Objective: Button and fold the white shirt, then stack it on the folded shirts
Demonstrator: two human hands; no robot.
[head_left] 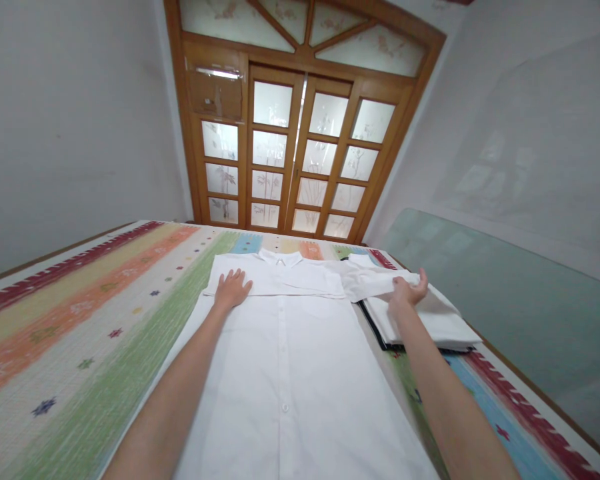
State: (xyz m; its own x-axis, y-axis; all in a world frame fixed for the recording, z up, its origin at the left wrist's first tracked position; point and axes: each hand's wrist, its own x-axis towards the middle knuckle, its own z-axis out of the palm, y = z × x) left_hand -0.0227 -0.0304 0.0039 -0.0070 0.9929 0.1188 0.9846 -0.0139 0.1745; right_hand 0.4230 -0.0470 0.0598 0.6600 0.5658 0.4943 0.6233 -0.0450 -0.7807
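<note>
The white shirt (305, 360) is laid out front upward on a striped cover (110, 320), with its collar (293, 257) at the far end and its buttoned placket (283, 347) running toward the near edge of the view. A band of white cloth (290, 288) is laid across the chest below the collar. The left hand (233, 288) is rested palm down at one end of this band, its fingers extended and slightly apart; nothing is gripped by it. The right hand (410, 292) is closed on the end of a sleeve (373, 283), which is held out sideways from the shirt; how each finger is placed cannot be told. Beneath the right hand and forearm, a stack of folded white cloth (445, 330) with dark edges is seen, set beside the shirt. The far side is bounded by a wood-framed glass door (275, 129).
</note>
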